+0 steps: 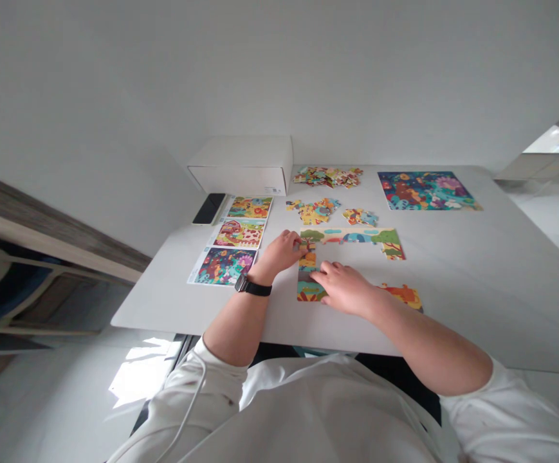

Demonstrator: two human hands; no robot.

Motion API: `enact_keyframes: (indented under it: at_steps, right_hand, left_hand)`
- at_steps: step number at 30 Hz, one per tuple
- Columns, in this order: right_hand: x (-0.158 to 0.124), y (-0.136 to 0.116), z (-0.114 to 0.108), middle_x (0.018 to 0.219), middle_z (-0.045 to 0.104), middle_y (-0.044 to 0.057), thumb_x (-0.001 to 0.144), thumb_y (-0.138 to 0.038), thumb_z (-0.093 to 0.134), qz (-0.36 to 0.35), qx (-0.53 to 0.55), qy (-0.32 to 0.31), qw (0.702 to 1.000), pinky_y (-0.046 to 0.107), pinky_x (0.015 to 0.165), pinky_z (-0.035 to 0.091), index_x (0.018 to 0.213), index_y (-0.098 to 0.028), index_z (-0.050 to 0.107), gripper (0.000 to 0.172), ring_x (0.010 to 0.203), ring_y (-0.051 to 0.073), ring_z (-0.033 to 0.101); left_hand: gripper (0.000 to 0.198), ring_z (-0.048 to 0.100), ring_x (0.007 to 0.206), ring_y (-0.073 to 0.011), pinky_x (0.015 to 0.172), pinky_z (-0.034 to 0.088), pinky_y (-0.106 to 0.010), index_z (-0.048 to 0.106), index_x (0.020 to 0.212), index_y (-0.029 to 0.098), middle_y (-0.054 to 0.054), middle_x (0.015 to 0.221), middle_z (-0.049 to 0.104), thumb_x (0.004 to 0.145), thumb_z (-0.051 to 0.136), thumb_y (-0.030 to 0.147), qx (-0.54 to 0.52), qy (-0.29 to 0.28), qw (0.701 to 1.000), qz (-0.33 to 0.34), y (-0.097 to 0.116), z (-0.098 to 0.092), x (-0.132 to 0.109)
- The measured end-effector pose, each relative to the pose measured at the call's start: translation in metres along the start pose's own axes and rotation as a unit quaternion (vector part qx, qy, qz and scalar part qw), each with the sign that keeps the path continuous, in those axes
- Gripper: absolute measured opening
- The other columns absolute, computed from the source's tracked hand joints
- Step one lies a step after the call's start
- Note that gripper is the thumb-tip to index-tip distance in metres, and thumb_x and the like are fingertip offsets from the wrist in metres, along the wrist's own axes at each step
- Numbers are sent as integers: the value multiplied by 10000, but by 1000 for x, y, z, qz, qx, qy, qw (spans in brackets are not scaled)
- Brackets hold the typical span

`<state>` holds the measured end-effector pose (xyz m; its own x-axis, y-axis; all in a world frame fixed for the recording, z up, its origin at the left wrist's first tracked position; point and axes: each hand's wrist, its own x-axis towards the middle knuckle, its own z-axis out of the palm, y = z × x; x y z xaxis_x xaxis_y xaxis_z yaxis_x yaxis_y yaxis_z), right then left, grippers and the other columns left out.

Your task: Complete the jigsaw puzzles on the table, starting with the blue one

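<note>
A partly joined jigsaw puzzle (356, 236) lies in front of me as a frame of border pieces with a bare middle. My left hand (283, 251) is closed at its upper left side, with finger and thumb on a puzzle piece (308, 258). Lower down, my right hand (344, 287) rests with fingers apart, the fingertips touching the left column of the puzzle. Orange bottom pieces (402, 294) show beyond my right forearm, which hides part of the lower edge.
Loose pieces lie in a small group (360, 217), a larger group (314, 210) and a heap (327, 176) at the back. A finished dark puzzle (426, 190) is at right. At left are a picture sheet (237, 233), a phone (210, 209) and a white box (240, 164).
</note>
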<state>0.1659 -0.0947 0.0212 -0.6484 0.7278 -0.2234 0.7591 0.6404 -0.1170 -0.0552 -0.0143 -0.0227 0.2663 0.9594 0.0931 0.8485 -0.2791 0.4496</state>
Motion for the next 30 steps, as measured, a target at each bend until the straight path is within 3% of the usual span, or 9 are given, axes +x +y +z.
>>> enact_keyframes:
  at_steps: [6,10,16,30]
  right_hand:
    - [1,2,-2,1295,633,159,904,-341,813,6,8,-1,1000,431,969,550,1400,-233,671,527,1169,345,669]
    - [1,3,-2,1285,635,155,910,-342,803,7,9,1,1000,417,972,549,1401,-237,677,518,1171,339,668]
    - [2,4,-1,1290,634,161,913,-342,788,-2,8,9,1000,440,976,553,1399,-225,686,510,1162,348,668]
    - [4,6,-2,1315,627,158,920,-355,783,0,16,-4,1000,428,998,544,1409,-232,690,513,1192,349,661]
  left_hand:
    - [214,665,1202,-290,1089,539,-429,683,1122,220,-119,1222,654,965,686,366,-3,16,1000,-1,1,2,2]
    - [265,614,1309,-300,1183,477,-471,689,1217,226,-122,1298,668,968,666,311,9,32,999,41,1,1,3]
    - [363,571,1434,-272,1271,406,-468,729,1330,273,-70,1543,639,977,643,293,10,0,997,73,2,1,4]
    - [373,601,1439,-295,1271,416,-459,769,1336,270,-86,1532,667,997,638,355,2,-24,997,72,-1,6,8]
